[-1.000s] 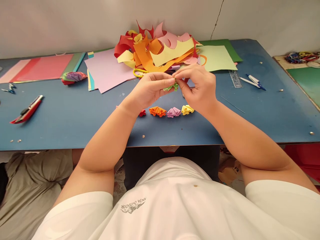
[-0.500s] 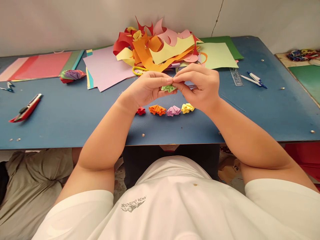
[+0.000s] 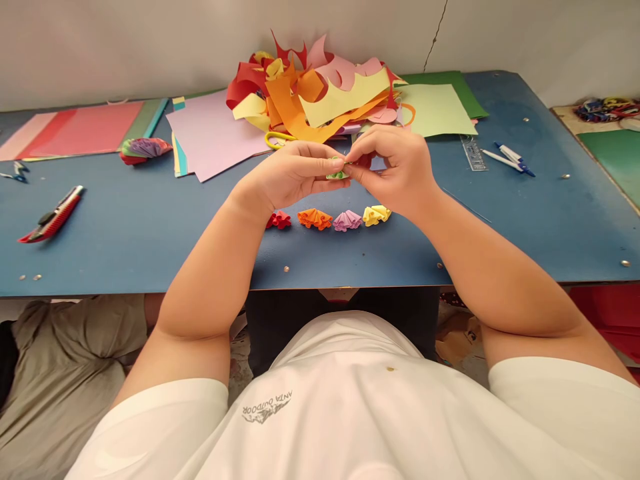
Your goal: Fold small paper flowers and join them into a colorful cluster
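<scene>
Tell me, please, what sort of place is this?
Probably a paper-craft workspace: a blue table holds a heap of colourful paper scraps, a red utility knife and a pleated orange paper piece.

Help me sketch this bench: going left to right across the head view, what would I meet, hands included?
Red utility knife → multicoloured folded paper → left hand → green folded paper piece at both hands' fingertips → right hand → clear ruler → white-and-blue pens.
</scene>
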### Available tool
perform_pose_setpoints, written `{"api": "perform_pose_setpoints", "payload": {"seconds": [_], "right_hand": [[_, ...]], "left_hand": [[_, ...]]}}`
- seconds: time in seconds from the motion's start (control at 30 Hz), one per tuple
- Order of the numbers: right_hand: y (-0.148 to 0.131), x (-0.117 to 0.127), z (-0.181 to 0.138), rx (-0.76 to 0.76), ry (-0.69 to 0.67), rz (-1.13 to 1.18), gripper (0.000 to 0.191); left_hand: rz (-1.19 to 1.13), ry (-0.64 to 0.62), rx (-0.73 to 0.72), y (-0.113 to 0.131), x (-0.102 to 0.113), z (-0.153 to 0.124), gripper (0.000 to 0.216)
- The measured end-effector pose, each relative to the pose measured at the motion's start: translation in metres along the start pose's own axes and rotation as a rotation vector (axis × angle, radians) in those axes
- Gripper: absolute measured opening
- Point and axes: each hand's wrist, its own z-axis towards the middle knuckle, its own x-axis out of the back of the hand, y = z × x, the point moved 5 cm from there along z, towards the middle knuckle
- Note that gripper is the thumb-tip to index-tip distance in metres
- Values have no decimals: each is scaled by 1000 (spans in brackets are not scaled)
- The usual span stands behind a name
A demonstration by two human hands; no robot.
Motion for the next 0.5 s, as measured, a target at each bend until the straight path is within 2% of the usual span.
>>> {"api": "perform_pose_setpoints", "payload": {"seconds": [0.17,0.33,0.5], "right_hand": [[-1,-6,-4,19,13,-29,18],[4,-11,-9,34,94,-47,18],[10,-10,-7,-9,16,-112,21]], "left_hand": [[17,55,-8,-1,3,0,11],[-27,98,-15,-5,2,2,9],[-31,84,13,-4,2,3,9]]}}
